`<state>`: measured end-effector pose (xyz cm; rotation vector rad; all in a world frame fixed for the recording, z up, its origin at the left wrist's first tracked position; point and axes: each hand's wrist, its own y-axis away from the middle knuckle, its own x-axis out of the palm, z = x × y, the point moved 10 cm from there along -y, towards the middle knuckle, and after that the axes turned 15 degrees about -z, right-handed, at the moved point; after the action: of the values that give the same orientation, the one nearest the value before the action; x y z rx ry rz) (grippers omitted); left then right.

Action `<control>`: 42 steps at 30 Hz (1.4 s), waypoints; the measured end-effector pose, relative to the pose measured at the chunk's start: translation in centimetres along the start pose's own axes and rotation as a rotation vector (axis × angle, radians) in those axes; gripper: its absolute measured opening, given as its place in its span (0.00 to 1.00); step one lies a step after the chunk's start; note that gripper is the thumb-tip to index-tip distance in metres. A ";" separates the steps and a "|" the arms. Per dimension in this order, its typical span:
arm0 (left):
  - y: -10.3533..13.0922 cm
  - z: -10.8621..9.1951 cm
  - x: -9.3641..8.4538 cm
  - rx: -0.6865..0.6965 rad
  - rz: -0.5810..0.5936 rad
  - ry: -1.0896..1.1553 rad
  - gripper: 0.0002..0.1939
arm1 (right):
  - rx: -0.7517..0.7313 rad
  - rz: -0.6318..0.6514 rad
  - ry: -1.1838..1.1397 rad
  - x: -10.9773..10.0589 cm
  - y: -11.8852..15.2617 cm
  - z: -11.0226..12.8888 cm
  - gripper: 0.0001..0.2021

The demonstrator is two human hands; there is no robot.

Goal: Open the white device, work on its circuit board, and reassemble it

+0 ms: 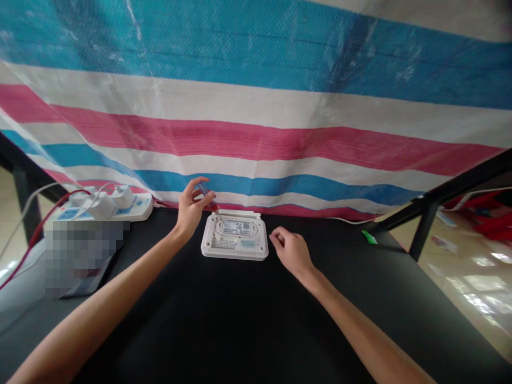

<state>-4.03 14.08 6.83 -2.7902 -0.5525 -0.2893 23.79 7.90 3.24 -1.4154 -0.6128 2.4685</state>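
Note:
A white router (pixel 234 244) lies with its labelled, vented underside up on the black table, a white antenna bar along its far edge. My left hand (pixel 191 205) is closed around the clear bluish-and-red handle of a screwdriver (pixel 207 193). The screwdriver leans, its thin shaft reaching down to the router's far left part; whether the tip sits in a screw hole is too small to tell. Just off the router's right edge, my right hand (pixel 292 249) rests with curled fingers. Anything within those fingers is hidden.
A white power strip (pixel 140 209) with plugs and red and white cables stands at the left, behind a blurred-out item (pixel 86 256). A small green packet (pixel 369 237) lies at the right. Striped sheeting (pixel 256 144) hangs behind the table, between black frame bars (pixel 424 226).

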 end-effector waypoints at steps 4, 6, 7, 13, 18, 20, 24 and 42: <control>2.3 0.2 1.8 -0.040 -0.052 0.097 0.24 | -0.109 -0.005 -0.409 -0.1 -1.2 6.6 0.13; 3.6 0.0 2.5 -0.028 -0.040 0.104 0.23 | -0.169 0.009 -0.483 0.7 -1.4 9.0 0.14; 4.2 -0.1 2.7 -0.017 -0.036 0.095 0.22 | -0.187 -0.018 -0.506 1.0 -1.6 9.7 0.16; 3.3 -1.9 1.0 0.139 -0.075 0.037 0.17 | -0.094 -0.103 -0.527 2.7 -1.5 7.9 0.25; 0.1 -1.9 -1.4 0.247 -0.081 -0.074 0.18 | -0.232 -0.328 -0.458 0.1 -0.7 6.2 0.17; -0.5 -1.4 -1.9 0.294 -0.072 -0.144 0.18 | -0.278 -0.373 -0.489 -0.2 -0.3 5.8 0.13; -0.4 -0.7 -1.9 0.395 -0.023 -0.286 0.18 | -0.293 -0.382 -0.539 0.4 -0.1 5.4 0.11; 3.2 -1.9 0.0 0.811 -0.047 -0.533 0.13 | -0.249 -0.290 -0.367 1.7 0.5 5.1 0.07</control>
<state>-3.05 10.67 7.90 -2.0298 -0.6582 0.5695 18.51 6.86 4.01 -0.8626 -1.1463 2.4874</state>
